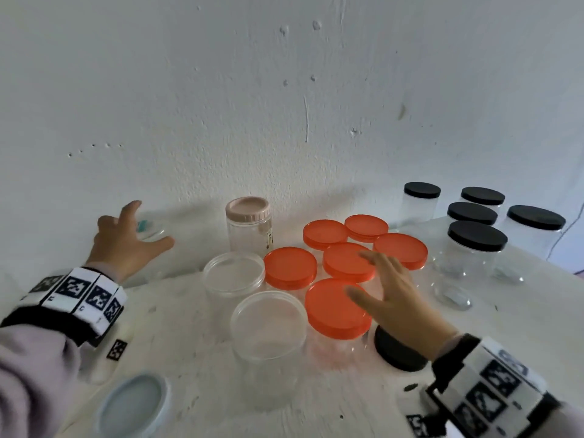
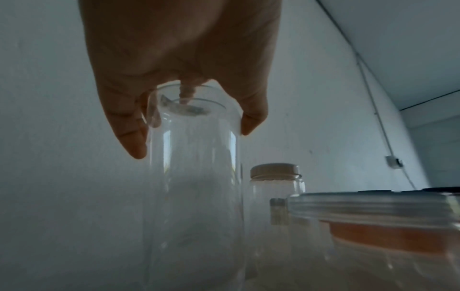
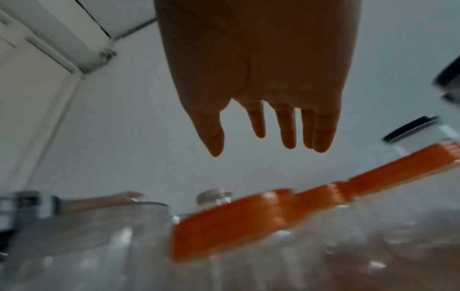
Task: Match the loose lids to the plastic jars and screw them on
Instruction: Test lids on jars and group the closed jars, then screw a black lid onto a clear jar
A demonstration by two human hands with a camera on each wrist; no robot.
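Observation:
My left hand (image 1: 143,227) reaches to the back left and holds a tall clear lidless jar (image 2: 194,177) by its rim, thumb on one side and fingers on the other. My right hand (image 1: 363,276) hovers flat, fingers straight, above a cluster of several orange-lidded jars (image 1: 338,308) and holds nothing. Two open wide clear jars (image 1: 268,324) (image 1: 234,273) stand left of the orange ones. A pale blue loose lid (image 1: 132,403) lies at the near left. A black lid (image 1: 398,352) shows under my right wrist.
A clear jar with a pink lid (image 1: 248,226) stands by the wall. Several black-lidded jars (image 1: 477,245) fill the back right. A small clear round piece (image 1: 452,295) lies near them. The white wall (image 1: 284,105) runs close behind the table (image 1: 196,358).

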